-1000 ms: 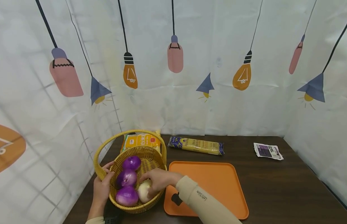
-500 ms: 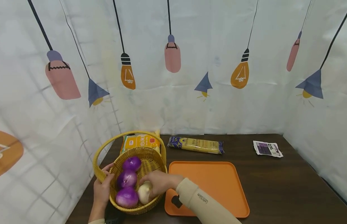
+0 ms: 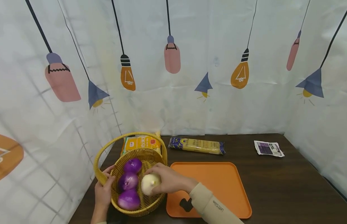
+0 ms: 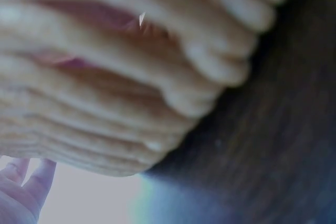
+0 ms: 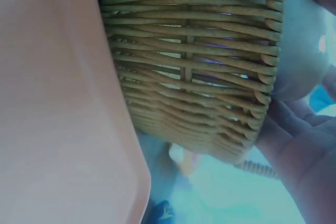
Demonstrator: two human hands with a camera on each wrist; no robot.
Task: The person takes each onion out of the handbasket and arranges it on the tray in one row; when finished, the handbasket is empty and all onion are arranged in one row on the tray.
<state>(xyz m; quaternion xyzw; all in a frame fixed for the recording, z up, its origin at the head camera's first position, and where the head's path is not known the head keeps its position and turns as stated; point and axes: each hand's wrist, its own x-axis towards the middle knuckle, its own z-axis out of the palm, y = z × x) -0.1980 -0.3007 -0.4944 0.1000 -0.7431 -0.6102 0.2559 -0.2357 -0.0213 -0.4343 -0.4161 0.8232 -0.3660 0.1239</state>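
A yellow wicker basket (image 3: 154,203) with a tall hoop handle stands at the left of the table. My left hand (image 3: 102,191) grips its left rim by the handle's foot; the left wrist view has the weave (image 4: 94,114) close up, and part of the hand (image 4: 23,195). Three purple onions (image 3: 128,199) lie in a row along the basket's left side. A peeled white onion (image 3: 149,185) is pinched between the thumb and fingers of my right hand (image 3: 172,179), over the basket's right half. From the right wrist, the onion (image 5: 300,40) shows at the rim.
An orange tray (image 3: 212,174) lies right of the basket, under my right forearm. Behind the basket is a yellow printed bag (image 3: 141,142). A long yellow-and-blue packet (image 3: 200,146) lies at the back, and a small white-and-purple sachet (image 3: 268,148) at the back right.
My right hand has lifted the white onion and moved slightly right and up with it, showing more of the onion. The left hand keeps its grip on the basket.
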